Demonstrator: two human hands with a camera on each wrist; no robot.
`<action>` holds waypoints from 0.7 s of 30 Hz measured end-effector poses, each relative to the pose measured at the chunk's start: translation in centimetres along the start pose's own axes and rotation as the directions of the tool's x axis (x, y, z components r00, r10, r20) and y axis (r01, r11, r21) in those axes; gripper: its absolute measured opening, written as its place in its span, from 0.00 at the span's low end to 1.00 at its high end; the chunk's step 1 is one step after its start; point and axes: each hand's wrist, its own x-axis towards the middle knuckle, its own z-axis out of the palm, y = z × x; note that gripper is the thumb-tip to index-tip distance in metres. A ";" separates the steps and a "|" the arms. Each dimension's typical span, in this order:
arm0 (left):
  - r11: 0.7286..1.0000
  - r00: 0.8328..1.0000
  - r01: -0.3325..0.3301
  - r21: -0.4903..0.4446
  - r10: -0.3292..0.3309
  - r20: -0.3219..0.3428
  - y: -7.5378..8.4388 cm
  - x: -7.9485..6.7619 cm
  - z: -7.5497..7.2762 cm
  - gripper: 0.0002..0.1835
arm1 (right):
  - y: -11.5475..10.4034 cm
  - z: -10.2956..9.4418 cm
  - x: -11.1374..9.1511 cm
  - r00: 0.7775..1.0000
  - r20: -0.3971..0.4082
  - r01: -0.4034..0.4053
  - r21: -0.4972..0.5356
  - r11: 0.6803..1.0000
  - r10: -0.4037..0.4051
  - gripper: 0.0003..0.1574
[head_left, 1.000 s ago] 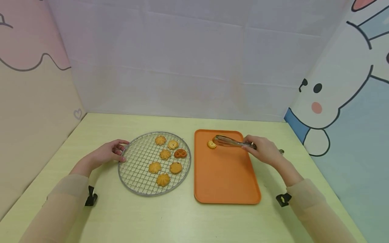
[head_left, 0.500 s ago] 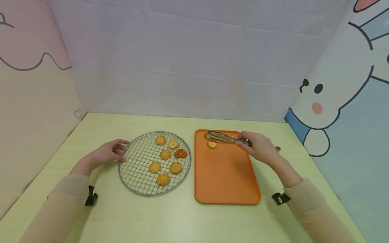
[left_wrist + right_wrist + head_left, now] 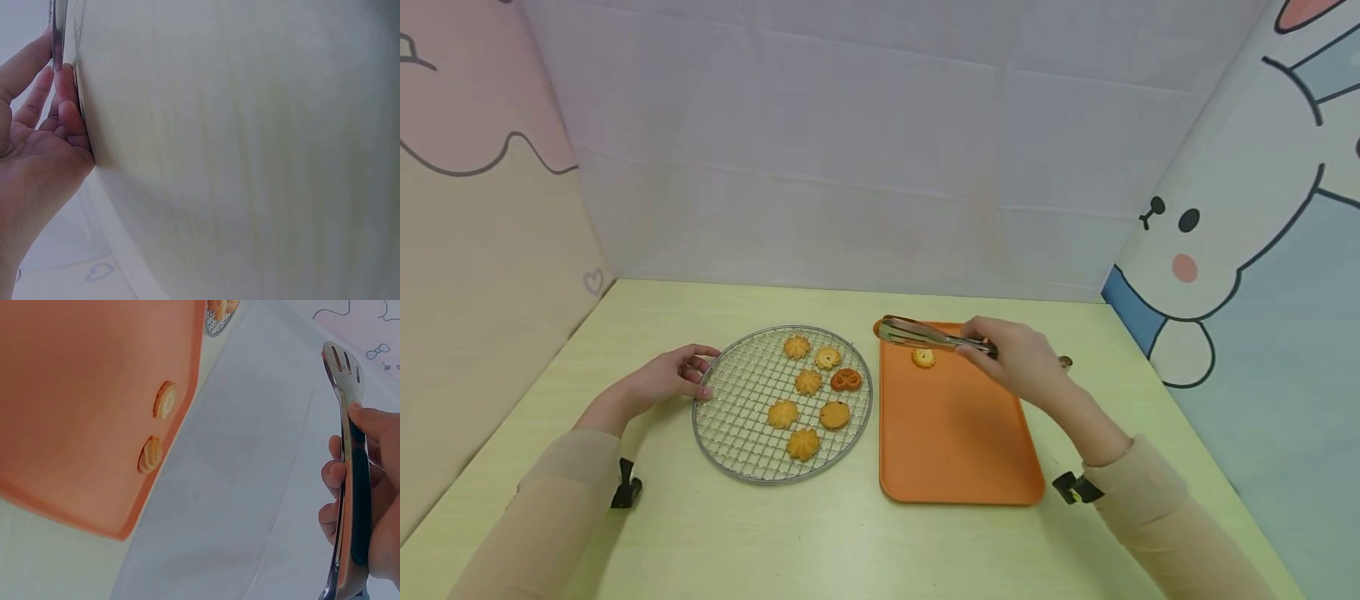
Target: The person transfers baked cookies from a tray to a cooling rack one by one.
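My left hand point(image 3: 666, 379) grips the left rim of a round wire cooling rack point(image 3: 730, 454), thumb above and fingers at the edge. In the left wrist view the rack's rim point(image 3: 57, 37) sits between the fingers. Several cookies point(image 3: 803, 444) and a pretzel point(image 3: 846, 380) lie on the rack's right half. My right hand point(image 3: 1015, 354) holds metal tongs point(image 3: 917, 332) above the far edge of an orange tray point(image 3: 955, 450). A brown edge point(image 3: 877, 327) shows at the tongs' tips, mostly hidden. Two cookies lie on the tray, one round cookie point(image 3: 164, 400) and one ridged cookie point(image 3: 150, 455).
A pale wooden table point(image 3: 820, 542) carries the rack and tray side by side, with a narrow gap between them. A white sheet point(image 3: 880, 150) stands behind, and printed panels point(image 3: 1247, 250) flank both sides.
My right hand has lifted the tongs and carried them left, from over the tray towards the rack, with a brown piece at the tips. The left hand and rack have stayed put.
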 end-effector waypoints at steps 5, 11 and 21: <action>1.000 1.000 0.002 -0.006 -0.002 -0.002 0.1 0.0 0.0 0.41 | -1.5 0.0 0.6 0.999 -0.038 0.040 0.017 0.999 -0.039 0.10; 1.000 1.000 0.012 -0.010 -0.012 0.002 0.0 0.1 -0.1 0.42 | -3.3 0.4 1.3 0.997 -0.040 0.061 0.033 0.998 -0.060 0.09; 1.000 1.000 0.003 -0.017 -0.003 0.006 0.1 0.0 0.1 0.42 | -6.0 2.5 2.1 0.996 -0.038 0.081 0.064 0.995 -0.079 0.10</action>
